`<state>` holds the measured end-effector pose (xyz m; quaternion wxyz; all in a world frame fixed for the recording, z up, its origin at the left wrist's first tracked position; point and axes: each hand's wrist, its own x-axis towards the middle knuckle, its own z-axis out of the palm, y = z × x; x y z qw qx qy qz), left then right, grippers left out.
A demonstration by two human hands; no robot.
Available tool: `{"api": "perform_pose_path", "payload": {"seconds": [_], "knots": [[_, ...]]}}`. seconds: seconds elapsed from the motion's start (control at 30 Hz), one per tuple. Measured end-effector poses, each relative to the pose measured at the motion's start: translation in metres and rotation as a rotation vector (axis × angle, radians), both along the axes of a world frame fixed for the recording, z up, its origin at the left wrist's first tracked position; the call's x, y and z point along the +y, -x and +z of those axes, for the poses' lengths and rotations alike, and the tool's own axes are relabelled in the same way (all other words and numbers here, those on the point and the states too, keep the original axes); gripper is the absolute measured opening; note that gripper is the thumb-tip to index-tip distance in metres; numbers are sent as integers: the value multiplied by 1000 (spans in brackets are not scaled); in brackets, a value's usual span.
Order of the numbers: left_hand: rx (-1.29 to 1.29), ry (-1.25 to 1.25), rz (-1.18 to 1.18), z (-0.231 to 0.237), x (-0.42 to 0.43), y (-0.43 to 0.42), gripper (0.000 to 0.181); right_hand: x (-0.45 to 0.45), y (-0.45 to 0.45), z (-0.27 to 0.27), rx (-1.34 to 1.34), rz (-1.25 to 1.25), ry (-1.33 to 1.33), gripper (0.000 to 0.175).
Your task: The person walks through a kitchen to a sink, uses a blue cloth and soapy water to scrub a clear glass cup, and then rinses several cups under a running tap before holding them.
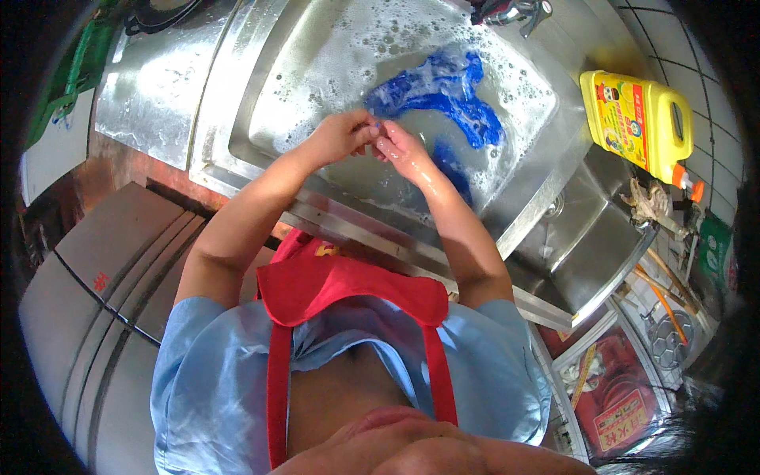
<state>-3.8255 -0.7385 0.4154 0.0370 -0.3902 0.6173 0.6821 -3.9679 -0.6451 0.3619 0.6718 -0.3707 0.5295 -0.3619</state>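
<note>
My left hand (345, 136) and my right hand (405, 151) meet fingertip to fingertip above a stainless steel sink basin (249, 113) of soapy water. The fingers of both are bent, and whether something small is between them cannot be told. Wet suds shine on my right hand and wrist. Just beyond the fingers, a crumpled blue cloth (436, 89) lies partly under the foamy water. Another blue piece (452, 169) shows below the surface beside my right forearm; whether it is joined to the cloth is unclear.
A metal faucet (513, 13) stands at the far rim. At right are a yellow detergent jug (635, 122) with an orange cap, a smaller steel basin (582, 237) and a crumpled rag (647, 202). A steel counter (160, 89) adjoins on the left, above a grey cabinet (89, 267).
</note>
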Motion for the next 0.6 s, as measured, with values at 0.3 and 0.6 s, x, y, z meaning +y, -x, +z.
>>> {"api": "perform_pose_path", "payload": {"seconds": [0.3,0.6], "knots": [[-309,-137,-185,-107,4,5,26,10,-17,-49,743,551,-137,21],[-551,752,-601,-85,-24,2,15,-16,19,-60,1150,311,110,36]]}}
